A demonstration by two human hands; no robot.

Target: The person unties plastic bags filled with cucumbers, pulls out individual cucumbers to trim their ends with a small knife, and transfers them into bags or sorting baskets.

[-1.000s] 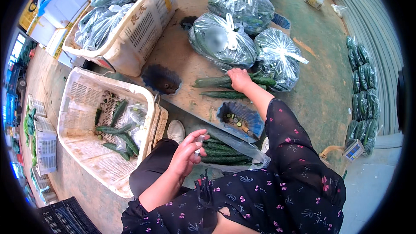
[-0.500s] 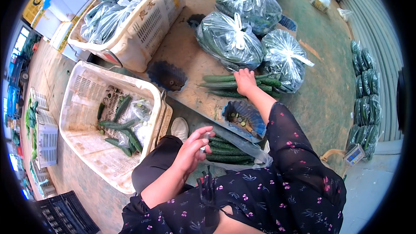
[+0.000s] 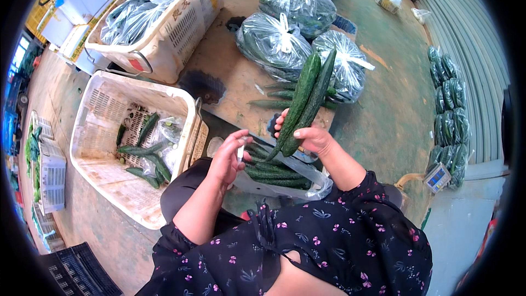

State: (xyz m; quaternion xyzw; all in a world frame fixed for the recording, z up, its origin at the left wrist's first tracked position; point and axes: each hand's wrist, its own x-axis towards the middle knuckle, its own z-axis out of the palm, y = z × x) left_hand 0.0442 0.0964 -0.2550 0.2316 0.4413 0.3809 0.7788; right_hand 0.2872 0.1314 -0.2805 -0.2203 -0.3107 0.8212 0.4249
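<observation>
Two long dark green cucumbers (image 3: 310,94) stand up tilted in my right hand (image 3: 313,139), whose fingers wrap round their lower part. Below them an open clear plastic bag (image 3: 313,187) lies at my lap with several cucumbers (image 3: 274,177) in it. My left hand (image 3: 226,160) is beside the bag's left side, fingers curled round a small pale thing too small to name. Farther off, loose cucumbers (image 3: 267,104) lie on the brown board (image 3: 219,55), partly hidden behind the held pair. Tied bags of cucumbers (image 3: 274,41) sit beyond them.
To my left stands a white crate (image 3: 104,148) with a few cucumbers and plastic scraps inside. A second white crate (image 3: 170,44), at the far left, holds filled bags. On the right are a small scale (image 3: 437,178) and a row of bagged cucumbers (image 3: 452,123) along the wall.
My right hand has lifted two cucumbers off the board and brought them nearer, above the open bag. My left hand has stayed near the bag, and the view has shifted slightly.
</observation>
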